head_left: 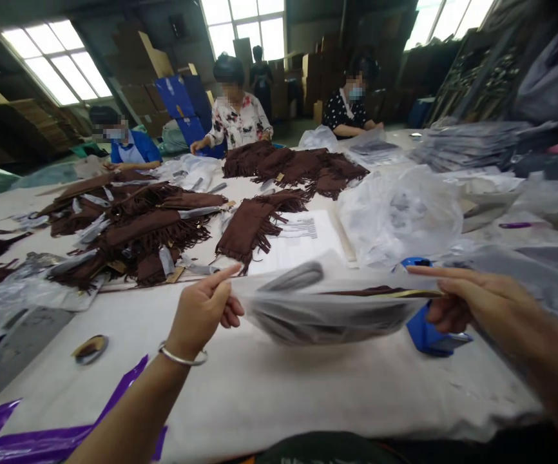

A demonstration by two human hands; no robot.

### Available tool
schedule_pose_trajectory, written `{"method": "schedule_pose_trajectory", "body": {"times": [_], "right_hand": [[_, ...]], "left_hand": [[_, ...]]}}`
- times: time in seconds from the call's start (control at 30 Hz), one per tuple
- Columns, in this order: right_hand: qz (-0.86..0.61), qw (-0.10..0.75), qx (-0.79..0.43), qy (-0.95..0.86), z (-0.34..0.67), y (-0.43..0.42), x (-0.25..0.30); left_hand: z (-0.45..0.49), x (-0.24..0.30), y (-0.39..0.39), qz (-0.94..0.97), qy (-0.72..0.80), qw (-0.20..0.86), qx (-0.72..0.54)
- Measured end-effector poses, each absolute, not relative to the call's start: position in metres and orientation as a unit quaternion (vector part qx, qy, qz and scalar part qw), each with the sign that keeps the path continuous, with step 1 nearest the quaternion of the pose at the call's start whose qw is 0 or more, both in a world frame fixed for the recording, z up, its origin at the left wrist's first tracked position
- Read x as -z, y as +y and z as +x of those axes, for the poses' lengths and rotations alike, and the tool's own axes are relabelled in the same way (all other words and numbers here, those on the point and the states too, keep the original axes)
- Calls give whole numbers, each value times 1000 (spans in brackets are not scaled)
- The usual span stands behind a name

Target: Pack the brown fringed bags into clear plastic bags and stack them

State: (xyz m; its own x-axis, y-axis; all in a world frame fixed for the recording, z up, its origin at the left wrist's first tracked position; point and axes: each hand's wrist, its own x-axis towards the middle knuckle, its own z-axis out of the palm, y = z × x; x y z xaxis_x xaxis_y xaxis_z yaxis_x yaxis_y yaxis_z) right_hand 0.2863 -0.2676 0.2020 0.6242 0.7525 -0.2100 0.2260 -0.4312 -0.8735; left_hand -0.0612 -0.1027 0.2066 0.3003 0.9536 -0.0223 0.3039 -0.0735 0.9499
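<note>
Both my hands hold a clear plastic bag (327, 306) with a dark brown fringed piece inside, lifted above the white table (283, 386). My left hand (204, 312), with a silver bangle at the wrist, pinches the bag's left edge between thumb and fingers. My right hand (472, 299) grips the right edge, thumb stretched along the top. Right behind the right hand a blue tape dispenser (426, 332) rests on the table.
Piles of brown fringed pieces (134, 225) and more of them (293, 164) cover the table's middle. Crumpled clear bags (399, 212) lie at right, purple strips (42, 438) at the near left, a small tape roll (90, 348) nearby. Three people sit at the far side.
</note>
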Motion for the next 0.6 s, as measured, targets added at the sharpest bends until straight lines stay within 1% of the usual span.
{"method": "schedule_pose_trajectory", "body": {"times": [0.1, 0.2, 0.27, 0.4, 0.43, 0.53, 0.6], "right_hand": [[-768, 473, -300, -312, 288, -265, -212], [-768, 475, -300, -306, 287, -281, -195], [-760, 462, -345, -300, 283, -295, -165], [-731, 431, -474, -236, 268, -325, -84], [-725, 422, -501, -214, 262, -332, -66], [-715, 418, -530, -183, 241, -353, -35], [-720, 421, -512, -206, 222, -361, -38]], "left_hand": [[-60, -229, -99, 663, 474, 427, -391], [-74, -226, -118, 680, 467, 392, -408], [-89, -201, -137, 713, 453, 388, -368], [-120, -114, -183, 775, 428, 413, -213], [-126, -94, -195, 789, 432, 398, -180], [-138, -52, -223, 839, 459, 269, -117], [-138, -43, -230, 868, 447, 179, -122]]}}
